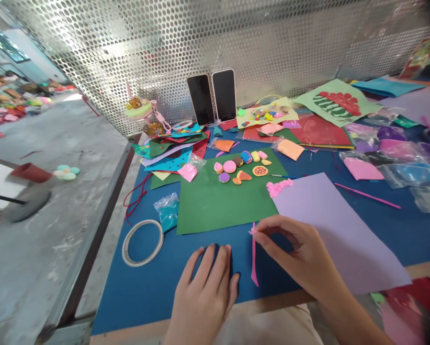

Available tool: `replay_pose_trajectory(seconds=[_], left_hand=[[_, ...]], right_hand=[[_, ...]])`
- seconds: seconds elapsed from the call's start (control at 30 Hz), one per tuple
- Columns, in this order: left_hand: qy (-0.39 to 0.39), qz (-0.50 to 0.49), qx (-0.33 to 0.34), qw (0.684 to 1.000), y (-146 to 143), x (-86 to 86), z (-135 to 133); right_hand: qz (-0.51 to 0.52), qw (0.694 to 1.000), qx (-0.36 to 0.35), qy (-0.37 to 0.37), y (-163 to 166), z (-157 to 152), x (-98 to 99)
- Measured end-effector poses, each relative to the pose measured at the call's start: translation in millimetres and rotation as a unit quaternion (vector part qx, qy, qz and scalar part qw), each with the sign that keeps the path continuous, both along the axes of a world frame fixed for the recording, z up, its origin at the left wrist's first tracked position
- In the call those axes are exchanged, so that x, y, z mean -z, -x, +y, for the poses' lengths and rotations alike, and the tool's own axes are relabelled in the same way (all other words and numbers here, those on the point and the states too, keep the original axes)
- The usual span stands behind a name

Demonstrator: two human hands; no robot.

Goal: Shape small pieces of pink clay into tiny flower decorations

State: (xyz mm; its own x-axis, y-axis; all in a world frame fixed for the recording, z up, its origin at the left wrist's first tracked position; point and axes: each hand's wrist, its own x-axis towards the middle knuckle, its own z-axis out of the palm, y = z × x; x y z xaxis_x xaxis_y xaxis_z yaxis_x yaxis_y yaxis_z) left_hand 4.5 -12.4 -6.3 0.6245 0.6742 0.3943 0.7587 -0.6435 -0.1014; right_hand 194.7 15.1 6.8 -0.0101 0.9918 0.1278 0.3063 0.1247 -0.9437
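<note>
My left hand (205, 287) lies on the blue table cover near the front edge, fingers together and curled over a dark blue lump that barely shows. My right hand (301, 256) pinches a tiny pink bit of clay between thumb and forefinger, just above a pink modelling tool (253, 261) lying on the cover. A green sheet (222, 196) lies just beyond both hands and carries several small coloured clay pieces (241, 168). A lilac sheet (340, 230) lies under my right wrist, with a pink clay crumble (278, 187) at its far corner.
A tape ring (143, 242) lies at the left, beside a teal clay bag (168, 211). Two phones (212, 98) lean on the perforated metal screen. Stacked coloured sheets (172, 151), bags of clay (362, 167) and a watermelon picture (335, 103) crowd the back and right. The table's left edge drops to concrete floor.
</note>
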Motion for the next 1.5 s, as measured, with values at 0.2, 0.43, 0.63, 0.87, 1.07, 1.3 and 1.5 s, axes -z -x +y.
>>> replay_pose_trajectory(seconds=[0.2, 0.43, 0.63, 0.87, 1.07, 1.3, 1.5], left_hand=[[-0.030, 0.025, 0.019, 0.999, -1, -0.4, -2], [-0.033, 0.015, 0.015, 0.999, -2, 5.1, -5], [-0.026, -0.039, -0.018, 0.999, 7, 11.4, -7], [-0.027, -0.049, -0.026, 0.998, 10, 9.6, -6], [-0.039, -0.036, -0.038, 0.998, 20, 1.4, -8], [-0.026, -0.061, -0.075, 0.995, 19, -5.9, -9], [-0.011, -0.056, -0.064, 0.996, 18, 0.1, -13]], right_hand=[[-0.006, 1.000, -0.006, 0.002, 0, 0, 3.1], [-0.021, 1.000, -0.006, -0.005, 2, 0, -2.3], [-0.039, 0.999, -0.017, -0.007, 5, 2, -1.9], [-0.063, 0.998, -0.029, -0.010, 5, 3, 2.6], [-0.069, 0.996, -0.031, -0.036, 7, 5, 8.5], [-0.073, 0.996, -0.044, -0.032, 14, 6, 10.9], [-0.087, 0.993, -0.060, -0.049, 13, 6, 8.3]])
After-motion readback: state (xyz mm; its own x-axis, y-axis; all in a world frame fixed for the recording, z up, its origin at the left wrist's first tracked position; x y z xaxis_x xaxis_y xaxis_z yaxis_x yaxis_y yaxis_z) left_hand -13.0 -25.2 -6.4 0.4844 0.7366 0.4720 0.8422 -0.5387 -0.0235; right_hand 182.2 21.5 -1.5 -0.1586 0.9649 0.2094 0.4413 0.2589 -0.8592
